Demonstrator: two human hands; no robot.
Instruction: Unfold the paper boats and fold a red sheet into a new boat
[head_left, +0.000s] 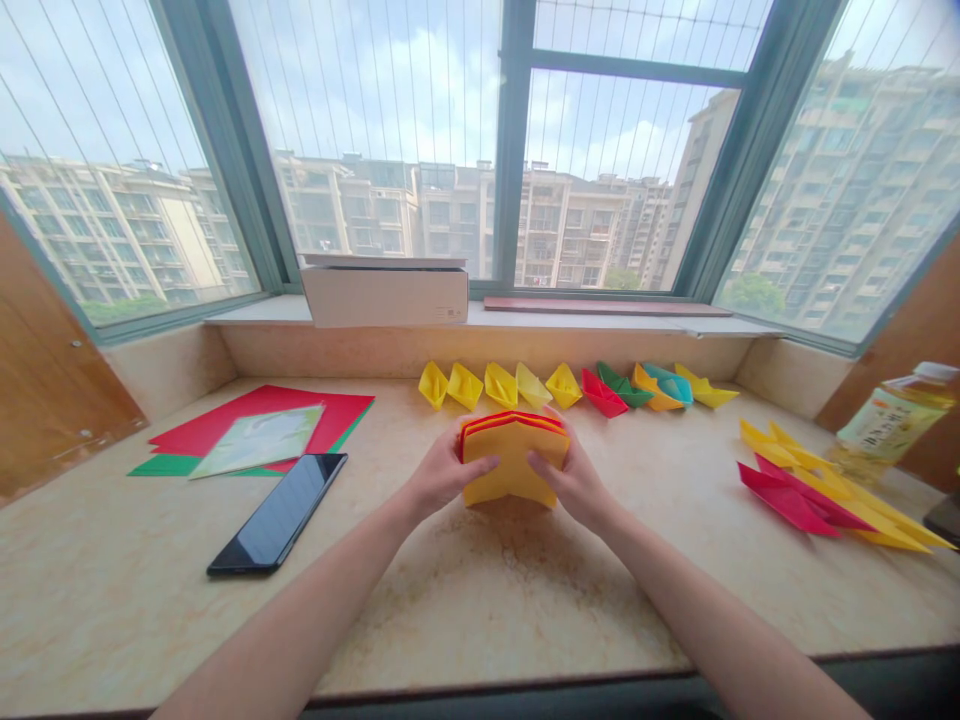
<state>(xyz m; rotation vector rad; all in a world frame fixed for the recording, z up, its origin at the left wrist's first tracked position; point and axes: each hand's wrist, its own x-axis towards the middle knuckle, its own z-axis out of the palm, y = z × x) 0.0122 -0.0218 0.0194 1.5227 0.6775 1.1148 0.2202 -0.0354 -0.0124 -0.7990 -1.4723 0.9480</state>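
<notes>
Between my two hands is a stack of folded paper (514,465), yellow-orange at the front with red and orange edges behind it. The stack is bent along a vertical crease in its middle. My left hand (448,465) grips its left side, thumb across the front sheet. On the right side my right hand (579,468) holds it the same way. The fingers behind the paper are mostly hidden. Just beyond the stack, several folded paper boats (501,385) stand in a row, yellow ones at the left, then red, green, orange and blue.
Red paper sheets (255,415) lie over green ones at the left, with a pale picture card (259,440) on top. A black phone (279,515) touches this pile. At the right are larger pink and yellow paper boats (802,500) and a bottle (892,420). A white box (386,293) sits on the windowsill.
</notes>
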